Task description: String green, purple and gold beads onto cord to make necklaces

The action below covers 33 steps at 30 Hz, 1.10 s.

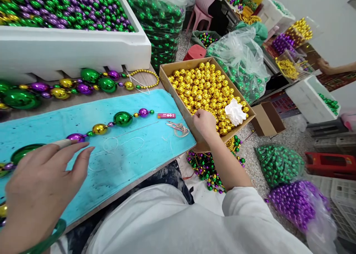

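The left hand [46, 176] is extending over a blue cloth [155, 144] on the counter [51, 106]. Its fingers are reaching forward, with thumb and index tips narrowly spaced; whether they are gripping anything cannot be told. At 12 o'clock from this hand, a white foam box [75, 48] is holding green, purple and gold beads. A finished-looking garland [90, 75] is lying along its near side, ending in a small gold loop. The bead strand [122, 119] is lying on the cloth, extending to 2 o'clock from the left hand. At 3 o'clock from its tip, a red lighter [166, 116] is resting; scissors [178, 129] are lying at 4 o'clock from the lighter. Farther right, a cardboard box [175, 92] is containing gold beads [200, 84]. The right hand [205, 124] is occupying the box's 7 o'clock side, fingers curling inward; their contents cannot be told. Crumpled white paper [235, 111] is resting on the beads at 2 o'clock from that hand.
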Available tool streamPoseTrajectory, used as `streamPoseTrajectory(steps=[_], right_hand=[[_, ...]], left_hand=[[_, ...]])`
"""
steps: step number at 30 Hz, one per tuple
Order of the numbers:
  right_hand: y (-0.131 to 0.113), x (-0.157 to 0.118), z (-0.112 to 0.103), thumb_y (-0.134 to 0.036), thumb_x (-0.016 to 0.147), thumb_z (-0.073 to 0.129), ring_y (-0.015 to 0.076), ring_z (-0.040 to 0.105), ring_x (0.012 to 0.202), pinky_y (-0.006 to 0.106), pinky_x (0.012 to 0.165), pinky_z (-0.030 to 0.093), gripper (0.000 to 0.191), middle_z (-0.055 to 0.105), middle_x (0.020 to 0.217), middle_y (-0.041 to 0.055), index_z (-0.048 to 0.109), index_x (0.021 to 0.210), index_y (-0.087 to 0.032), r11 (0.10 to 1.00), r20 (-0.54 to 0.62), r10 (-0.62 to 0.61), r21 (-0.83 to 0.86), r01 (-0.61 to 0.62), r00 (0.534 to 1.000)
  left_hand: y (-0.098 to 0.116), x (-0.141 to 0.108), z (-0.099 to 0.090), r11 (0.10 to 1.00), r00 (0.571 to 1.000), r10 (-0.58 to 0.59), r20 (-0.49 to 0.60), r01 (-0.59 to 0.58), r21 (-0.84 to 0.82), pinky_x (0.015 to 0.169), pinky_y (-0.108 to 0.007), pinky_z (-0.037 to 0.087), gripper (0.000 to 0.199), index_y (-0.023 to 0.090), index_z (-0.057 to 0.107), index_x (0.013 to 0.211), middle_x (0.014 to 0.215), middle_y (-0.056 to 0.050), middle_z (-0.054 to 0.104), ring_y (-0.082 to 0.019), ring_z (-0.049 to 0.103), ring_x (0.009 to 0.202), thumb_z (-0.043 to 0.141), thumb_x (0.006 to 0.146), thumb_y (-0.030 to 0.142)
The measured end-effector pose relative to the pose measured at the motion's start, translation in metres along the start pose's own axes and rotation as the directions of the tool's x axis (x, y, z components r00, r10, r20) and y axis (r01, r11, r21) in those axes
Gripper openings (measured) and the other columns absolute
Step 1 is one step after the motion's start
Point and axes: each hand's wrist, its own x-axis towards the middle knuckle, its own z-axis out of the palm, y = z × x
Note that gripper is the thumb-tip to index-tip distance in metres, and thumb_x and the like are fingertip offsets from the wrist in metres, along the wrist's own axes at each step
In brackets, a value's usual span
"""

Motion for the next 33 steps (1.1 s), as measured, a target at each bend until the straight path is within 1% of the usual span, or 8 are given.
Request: streamPoseTrajectory(steps=[6,9,12,15,17,20,24,33], right_hand=[[0.009,0.011,-0.005,-0.028,0.09,0.048,0.019,0.06,0.077,0.028,0.067,0.04,0.022,0.069,0.085,0.0072,0.067,0.091,-0.015,0.987,0.051,0.011,0.158,-0.019,0.999],[0.007,0.007,-0.003,-0.031,0.09,0.052,0.0221,0.057,0.09,0.031,0.073,0.043,0.028,0.068,0.1,0.0099,0.065,0.108,-0.015,0.99,-0.006,-0.134,0.04,0.134,0.991],[-0.001,-0.001,0.007,-0.021,0.09,0.049,0.0278,0.047,0.111,0.035,0.082,0.043,0.028,0.057,0.127,0.0149,0.066,0.113,-0.016,0.862,0.005,-0.463,-0.232,0.451,0.886],[-0.007,0.0,0.016,-0.014,0.091,0.044,0.0302,0.043,0.114,0.039,0.084,0.043,0.028,0.051,0.136,0.0176,0.072,0.095,-0.013,0.745,0.103,-0.583,-0.327,0.581,0.806],[-0.009,0.008,0.014,-0.015,0.091,0.048,0.0294,0.045,0.112,0.039,0.084,0.044,0.025,0.056,0.129,0.0166,0.072,0.086,-0.013,0.794,0.061,-0.563,-0.235,0.56,0.824],[-0.007,0.025,-0.002,-0.019,0.085,0.057,0.0217,0.055,0.092,0.033,0.075,0.045,0.014,0.068,0.101,0.0096,0.069,0.079,-0.015,0.9,-0.026,-0.417,0.128,0.417,0.908],[0.002,0.042,-0.045,-0.021,0.081,0.058,0.0102,0.047,0.05,0.024,0.051,0.037,0.012,0.053,0.053,-0.0035,0.055,0.07,-0.018,0.797,-0.035,-0.213,0.572,0.195,0.976],[0.012,0.036,-0.133,-0.018,0.079,0.062,0.0066,0.037,0.043,0.021,0.044,0.028,0.015,0.042,0.048,-0.0067,0.05,0.07,-0.02,0.655,-0.304,-0.154,0.681,0.328,0.94]], left_hand=[[0.005,0.004,-0.001,0.934,0.957,0.278,-0.085,-0.249,0.255,0.085,-0.045,0.051,0.022,0.02,0.069,0.098,0.097,-0.012,0.072,-0.033,0.067,0.097,0.054,0.09,0.034],[0.005,0.005,0.002,0.902,0.921,0.377,-0.095,-0.342,0.264,0.08,-0.042,0.052,0.021,0.018,0.069,0.093,0.091,-0.012,0.071,-0.032,0.068,0.089,0.053,0.09,0.031],[0.006,0.005,0.007,0.878,0.898,0.437,-0.055,-0.412,0.244,0.08,-0.041,0.052,0.022,0.015,0.069,0.093,0.091,-0.012,0.071,-0.031,0.067,0.086,0.053,0.091,0.031],[0.007,0.003,0.011,0.879,0.898,0.441,-0.008,-0.43,0.206,0.084,-0.041,0.051,0.022,0.014,0.069,0.094,0.093,-0.012,0.071,-0.03,0.066,0.089,0.054,0.091,0.031],[0.007,0.002,0.01,0.885,0.902,0.431,-0.004,-0.422,0.195,0.083,-0.04,0.051,0.023,0.014,0.069,0.094,0.093,-0.011,0.071,-0.03,0.066,0.089,0.055,0.091,0.031],[0.005,0.001,0.008,0.888,0.905,0.424,-0.016,-0.413,0.201,0.081,-0.04,0.051,0.022,0.015,0.069,0.093,0.091,-0.011,0.071,-0.03,0.066,0.087,0.054,0.091,0.03],[0.002,0.002,0.006,0.891,0.905,0.425,-0.025,-0.414,0.185,0.082,-0.042,0.052,0.021,0.016,0.068,0.093,0.091,-0.011,0.071,-0.03,0.067,0.086,0.053,0.092,0.031],[0.011,0.006,0.012,0.885,0.891,0.454,-0.031,-0.446,0.132,0.079,-0.04,0.052,0.02,0.017,0.069,0.093,0.09,-0.009,0.071,-0.029,0.068,0.085,0.054,0.091,0.03]])
